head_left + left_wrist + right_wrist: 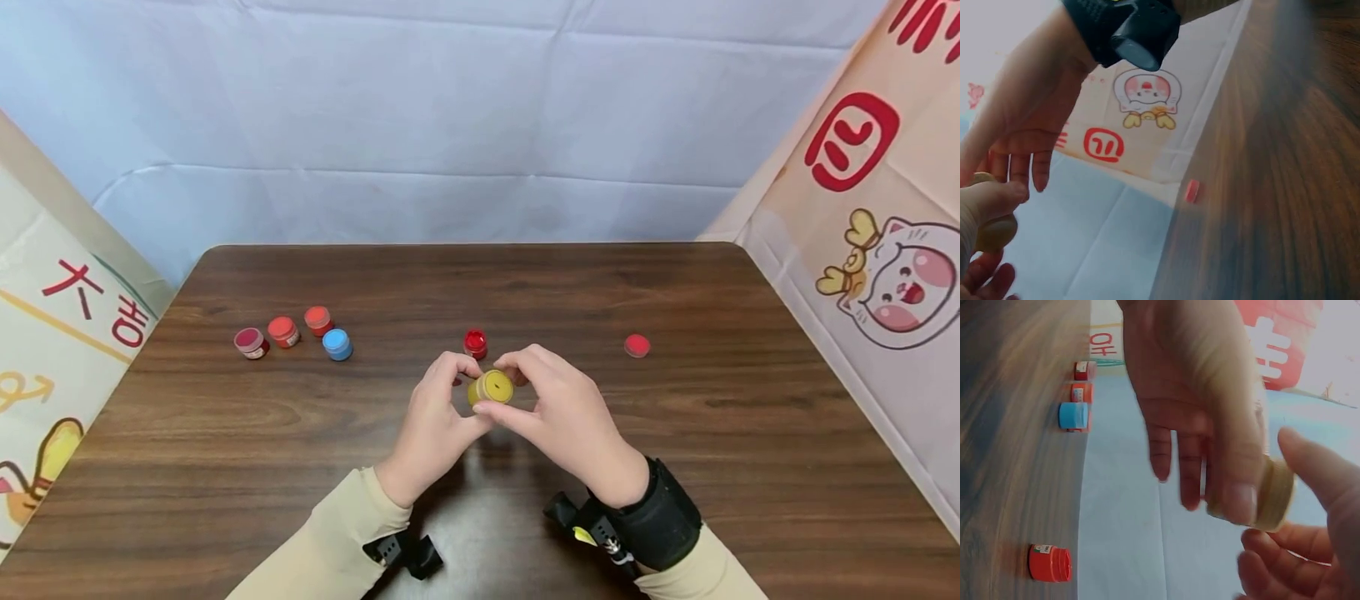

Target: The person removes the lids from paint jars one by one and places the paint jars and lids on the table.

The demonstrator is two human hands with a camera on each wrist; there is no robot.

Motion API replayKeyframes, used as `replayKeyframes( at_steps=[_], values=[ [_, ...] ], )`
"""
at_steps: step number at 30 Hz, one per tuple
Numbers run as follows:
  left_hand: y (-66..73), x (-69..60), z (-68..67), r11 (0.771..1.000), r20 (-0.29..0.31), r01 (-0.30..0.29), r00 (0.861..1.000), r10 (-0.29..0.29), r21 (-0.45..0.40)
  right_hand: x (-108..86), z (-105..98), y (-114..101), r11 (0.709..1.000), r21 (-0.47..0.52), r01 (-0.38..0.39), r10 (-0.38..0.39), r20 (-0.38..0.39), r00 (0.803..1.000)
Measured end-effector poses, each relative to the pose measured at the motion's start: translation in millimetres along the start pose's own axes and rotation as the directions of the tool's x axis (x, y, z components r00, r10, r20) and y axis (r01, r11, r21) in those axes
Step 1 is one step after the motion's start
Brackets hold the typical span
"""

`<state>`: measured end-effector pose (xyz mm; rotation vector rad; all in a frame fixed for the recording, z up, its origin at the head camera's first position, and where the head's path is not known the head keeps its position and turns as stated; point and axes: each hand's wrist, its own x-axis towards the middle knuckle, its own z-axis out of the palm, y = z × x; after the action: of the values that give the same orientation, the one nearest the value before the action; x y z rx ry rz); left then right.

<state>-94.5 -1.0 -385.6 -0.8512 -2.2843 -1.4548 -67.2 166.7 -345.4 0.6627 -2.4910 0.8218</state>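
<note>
Left hand (438,421) is pinching the yellow jar (474,392), probably steadying it; right hand (572,408), at 3 o'clock, is clasping its lid (498,385).

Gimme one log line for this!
left hand: holds yellow jar; right hand: pinches same jar; nearest red jar: open; red lid: on table

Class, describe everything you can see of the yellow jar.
The yellow jar is small, round and squat, apparently plastic, with a round yellow lid bearing a small dark mark. The lid appears to be on; no contents show. Tilted, with its top visible in the head view, the jar is held above the table between the left hand and the right hand.
</note>
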Motion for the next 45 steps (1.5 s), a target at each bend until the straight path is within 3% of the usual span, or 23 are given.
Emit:
replayKeyframes(
  at_steps=[6,15,23,25,28,31,33,37,39,42,45],
  values=[
    [0.8,0.8,4.2,0.999,-0.078,-0.036,0.996,0.039,0.040,-1.7,3,-2,0.996,-0.087,-0.034,0.028,-0.063,0.998],
    [2.1,0.5,5.3,1.000,-0.063,0.014,0.998,-0.015,-0.017,-0.2,0,0,0.999,-0.012,-0.044,0.044,0.003,0.999],
    [4.4,2.6,-1.0,0.988,0.042,0.115,0.993,-0.111,-0.107,1.9,-5,5,0.997,0.072,-0.022,0.018,0.051,0.999],
    [5.3,4.0,-3.4,0.974,0.091,0.166,0.984,-0.153,-0.152,2.9,-6,7,0.994,0.109,-0.010,0.002,0.072,0.997],
    [6.2,5.6,-6.2,0.941,0.177,0.257,0.959,-0.220,-0.220,3.4,-9,9,0.988,0.153,0.001,-0.018,0.107,0.994],
    [7.3,6.1,-7.3,0.917,0.234,0.308,0.939,-0.251,-0.254,3.0,-11,10,0.984,0.178,-0.007,-0.017,0.135,0.991],
    [8.2,5.7,-6.9,0.926,0.231,0.294,0.943,-0.240,-0.236,2.8,-11,11,0.983,0.182,-0.019,-0.008,0.146,0.989],
    [7.7,3.5,-3.9,0.975,0.158,0.189,0.973,-0.170,-0.115,2.3,-14,10,0.985,0.165,-0.048,0.019,0.170,0.985],
    [6.1,1.8,-1.9,0.989,0.115,0.137,0.985,-0.131,-0.052,1.8,-14,8,0.988,0.142,-0.061,0.036,0.171,0.985],
    [5.4,0.0,0.1,0.998,0.046,0.054,0.997,-0.055,0.019,1.0,-13,6,0.990,0.118,-0.080,0.063,0.146,0.987],
    [5.3,-0.5,1.7,0.999,-0.017,-0.012,1.000,0.013,0.050,0.2,-11,3,0.988,0.124,-0.093,0.079,0.117,0.990]
  ],
)
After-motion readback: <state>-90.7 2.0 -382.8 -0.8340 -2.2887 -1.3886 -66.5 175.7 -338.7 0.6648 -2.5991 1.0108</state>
